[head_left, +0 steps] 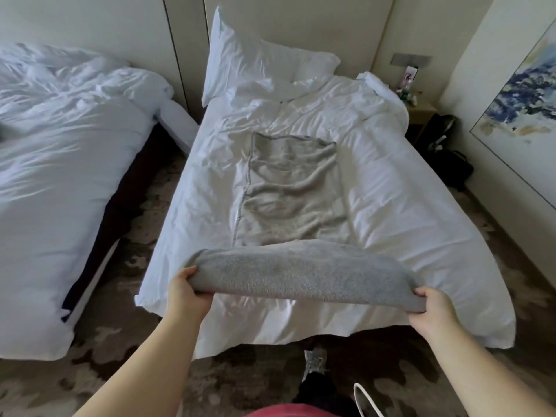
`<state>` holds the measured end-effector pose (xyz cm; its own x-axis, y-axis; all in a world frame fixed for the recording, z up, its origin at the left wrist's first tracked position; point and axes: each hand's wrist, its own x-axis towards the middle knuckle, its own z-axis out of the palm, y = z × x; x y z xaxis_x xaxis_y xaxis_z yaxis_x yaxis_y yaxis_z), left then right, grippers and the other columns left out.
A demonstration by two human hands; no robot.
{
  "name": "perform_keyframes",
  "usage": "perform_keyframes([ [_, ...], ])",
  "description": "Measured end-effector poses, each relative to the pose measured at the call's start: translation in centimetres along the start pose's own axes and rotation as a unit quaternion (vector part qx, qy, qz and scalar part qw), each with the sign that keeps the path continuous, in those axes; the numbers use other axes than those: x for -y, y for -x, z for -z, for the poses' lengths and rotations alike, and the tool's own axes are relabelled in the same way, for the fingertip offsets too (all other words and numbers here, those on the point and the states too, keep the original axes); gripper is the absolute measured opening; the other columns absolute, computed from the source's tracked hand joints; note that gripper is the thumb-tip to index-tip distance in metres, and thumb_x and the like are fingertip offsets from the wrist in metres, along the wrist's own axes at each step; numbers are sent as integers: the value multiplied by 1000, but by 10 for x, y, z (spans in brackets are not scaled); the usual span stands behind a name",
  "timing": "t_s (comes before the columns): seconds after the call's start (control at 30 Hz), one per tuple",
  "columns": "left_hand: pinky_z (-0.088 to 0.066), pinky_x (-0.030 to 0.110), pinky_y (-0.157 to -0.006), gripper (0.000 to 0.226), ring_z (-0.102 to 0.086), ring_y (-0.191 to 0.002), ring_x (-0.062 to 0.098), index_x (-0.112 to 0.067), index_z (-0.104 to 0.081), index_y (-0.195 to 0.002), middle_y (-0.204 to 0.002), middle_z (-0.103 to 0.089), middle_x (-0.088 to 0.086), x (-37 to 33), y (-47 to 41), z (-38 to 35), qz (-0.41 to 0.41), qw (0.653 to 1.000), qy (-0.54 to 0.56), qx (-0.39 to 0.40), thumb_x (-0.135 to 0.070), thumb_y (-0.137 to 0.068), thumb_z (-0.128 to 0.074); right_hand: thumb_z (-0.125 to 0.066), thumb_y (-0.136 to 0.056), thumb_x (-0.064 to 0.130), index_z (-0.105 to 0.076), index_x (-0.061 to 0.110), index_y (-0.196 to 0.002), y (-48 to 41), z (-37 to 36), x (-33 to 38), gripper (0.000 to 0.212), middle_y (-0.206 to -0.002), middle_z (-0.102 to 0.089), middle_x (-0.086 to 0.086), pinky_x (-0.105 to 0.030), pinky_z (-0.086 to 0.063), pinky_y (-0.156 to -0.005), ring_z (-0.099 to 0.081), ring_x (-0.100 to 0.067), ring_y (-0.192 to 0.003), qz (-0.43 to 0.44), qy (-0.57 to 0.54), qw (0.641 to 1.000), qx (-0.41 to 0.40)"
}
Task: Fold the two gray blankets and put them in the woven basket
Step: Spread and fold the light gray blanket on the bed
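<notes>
A gray blanket (288,188) lies lengthwise down the middle of the white bed (406,206), wrinkled and reaching from near the pillow to the foot. Its near end (301,272) is lifted off the bed and curls over toward the far end. My left hand (186,288) grips the left corner of that lifted end. My right hand (433,308) grips the right corner. Only one gray blanket shows. No woven basket is in view.
A second white bed (60,176) stands to the left across a strip of patterned carpet (129,260). A pillow (255,67) leans at the headboard. A nightstand (419,112) and dark bags (451,164) sit at the right wall. My shoe (314,361) is at the bed's foot.
</notes>
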<state>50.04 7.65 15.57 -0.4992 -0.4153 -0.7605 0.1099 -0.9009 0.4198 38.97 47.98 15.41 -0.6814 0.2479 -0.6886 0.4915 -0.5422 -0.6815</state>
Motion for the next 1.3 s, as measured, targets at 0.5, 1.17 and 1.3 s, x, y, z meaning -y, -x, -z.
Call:
perform_keyframes([
  [0.5, -50, 43, -79, 25, -58, -93, 29, -26, -68, -85, -107, -61, 5, 42, 21, 89, 39, 989, -14, -143, -6, -74, -56, -35, -85, -1, -54, 10, -84, 12, 59, -75, 23, -86, -58, -6, -31, -46, -78, -57, -20, -76, -121, -68, 986, -88],
  [1.17, -52, 50, -86, 38, -63, -100, 41, -11, -60, -106, -111, -63, 20, 35, -17, 24, 27, 990, 135, -36, 1, -71, -56, -39, -91, 4, -61, 11, -94, -3, 2, -34, 23, -95, -65, -6, -29, -52, -79, -64, -21, -88, -106, -241, 962, -78],
  [1.3, -52, 46, -86, 39, -63, -101, 35, -14, -60, -116, -114, -63, 14, 30, -38, -9, 16, 990, 135, -34, -3, -78, -58, -40, -89, 3, -60, 9, -105, -25, -22, -19, 26, -99, -66, -7, -31, -53, -63, -65, -21, -89, -109, -270, 956, -48],
])
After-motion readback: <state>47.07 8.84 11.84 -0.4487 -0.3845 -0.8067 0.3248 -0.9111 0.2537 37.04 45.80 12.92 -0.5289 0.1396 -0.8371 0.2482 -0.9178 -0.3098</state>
